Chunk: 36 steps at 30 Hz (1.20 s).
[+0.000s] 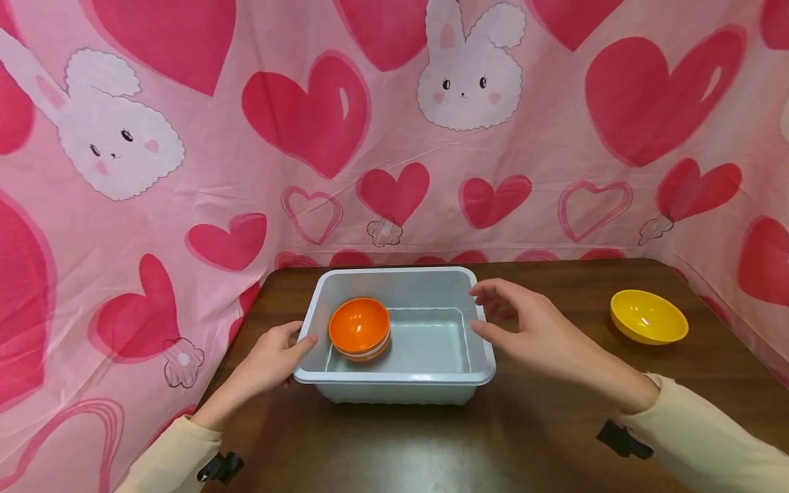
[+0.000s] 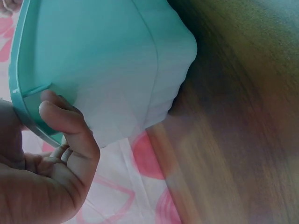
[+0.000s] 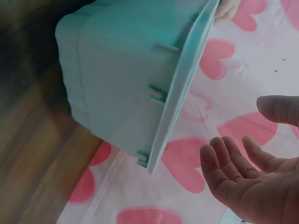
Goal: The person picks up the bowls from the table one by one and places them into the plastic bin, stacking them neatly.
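A light grey plastic bin (image 1: 394,378) stands on the table in the head view. Its left rim is gripped by my left hand (image 1: 274,355), thumb over the top. In the left wrist view the fingers (image 2: 70,121) of that hand curl beneath the rim from outside. My right hand (image 1: 524,322) is beside the bin's right rim, thumb and fingers spread apart around nothing. The right wrist view shows a gap between that hand (image 3: 257,182) and the rim. Inside the bin, at its left, sits a stack of bowls topped by an orange bowl (image 1: 359,325).
A yellow bowl (image 1: 648,318) sits on the brown wooden table (image 1: 555,424), right of the bin. A pink cloth (image 1: 542,130) with hearts and rabbits hangs behind the table and along its sides.
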Motion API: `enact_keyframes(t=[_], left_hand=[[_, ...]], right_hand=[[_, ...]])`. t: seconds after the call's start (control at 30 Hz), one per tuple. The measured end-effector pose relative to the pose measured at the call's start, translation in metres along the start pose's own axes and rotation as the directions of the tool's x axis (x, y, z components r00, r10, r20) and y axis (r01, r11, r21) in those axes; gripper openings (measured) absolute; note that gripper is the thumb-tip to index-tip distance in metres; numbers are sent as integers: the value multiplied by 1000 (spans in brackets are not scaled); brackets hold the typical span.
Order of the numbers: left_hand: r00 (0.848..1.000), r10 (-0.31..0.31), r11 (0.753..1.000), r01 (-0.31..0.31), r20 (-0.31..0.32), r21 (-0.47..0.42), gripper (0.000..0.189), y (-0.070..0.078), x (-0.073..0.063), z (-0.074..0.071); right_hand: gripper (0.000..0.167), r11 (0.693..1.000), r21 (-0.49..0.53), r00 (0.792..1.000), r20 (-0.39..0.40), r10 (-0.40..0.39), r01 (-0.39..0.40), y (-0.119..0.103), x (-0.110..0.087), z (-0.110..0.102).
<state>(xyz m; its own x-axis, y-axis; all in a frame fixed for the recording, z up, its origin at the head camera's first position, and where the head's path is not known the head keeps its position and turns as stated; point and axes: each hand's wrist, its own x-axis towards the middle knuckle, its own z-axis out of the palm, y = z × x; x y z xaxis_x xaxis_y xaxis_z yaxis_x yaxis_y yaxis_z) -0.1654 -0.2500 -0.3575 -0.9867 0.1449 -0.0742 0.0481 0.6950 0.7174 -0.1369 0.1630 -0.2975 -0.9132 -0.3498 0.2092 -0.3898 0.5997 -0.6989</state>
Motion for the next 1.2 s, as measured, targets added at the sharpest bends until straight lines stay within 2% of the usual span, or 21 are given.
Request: enact_keyframes(t=[0.3,0.47,0.87,1.2], left_hand=[[1000,23,999,-23,20,-22,44,0,0,-1],[999,7,999,-6,33,-36,44,1,0,-1],[999,18,999,-17,29,-42,42,1,0,-2],[999,14,999,-13,34,-45,38,0,-2,-2]], right_hand=[[37,999,7,998,-58,-31,31,8,-12,-3],[39,999,-14,995,-90,-35,34,13,-19,-5],[41,1000,18,993,-117,16,-14,27,-30,-4],[43,997,57,989,-133,62,-55,46,-39,1]])
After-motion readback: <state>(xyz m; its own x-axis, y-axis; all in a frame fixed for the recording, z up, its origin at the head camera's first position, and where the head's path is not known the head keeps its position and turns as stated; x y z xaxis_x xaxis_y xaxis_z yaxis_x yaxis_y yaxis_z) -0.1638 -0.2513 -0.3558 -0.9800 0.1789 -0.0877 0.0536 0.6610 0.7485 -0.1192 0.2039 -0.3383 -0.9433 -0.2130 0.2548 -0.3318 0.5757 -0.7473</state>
